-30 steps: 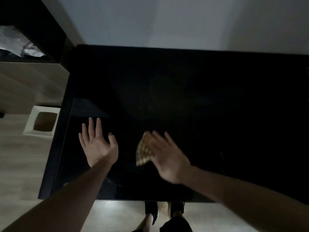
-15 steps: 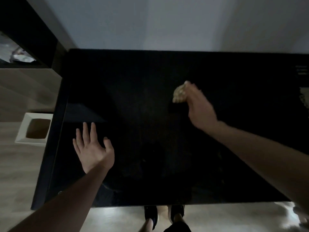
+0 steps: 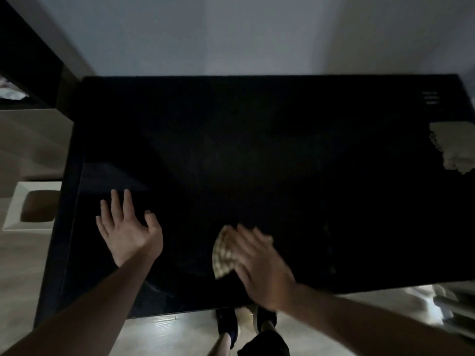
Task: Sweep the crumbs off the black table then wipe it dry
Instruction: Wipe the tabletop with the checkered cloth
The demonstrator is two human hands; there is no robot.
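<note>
The black table (image 3: pixel 257 150) fills most of the view, glossy and dark. My right hand (image 3: pixel 259 265) lies with straight fingers on a tan checkered cloth (image 3: pixel 223 253) near the table's front edge, pressing it to the surface; motion blur smears the fingers. My left hand (image 3: pixel 128 229) rests flat on the table at the front left, fingers spread, holding nothing. No crumbs can be made out on the dark top.
A white square bin (image 3: pixel 30 209) stands on the floor left of the table. A pale reflection patch (image 3: pixel 455 147) shows at the table's right edge. My feet (image 3: pixel 244 327) are at the front edge. A white wall runs behind.
My right hand has swept the cloth from the table's middle back toward the front edge. The left hand has stayed flat in place.
</note>
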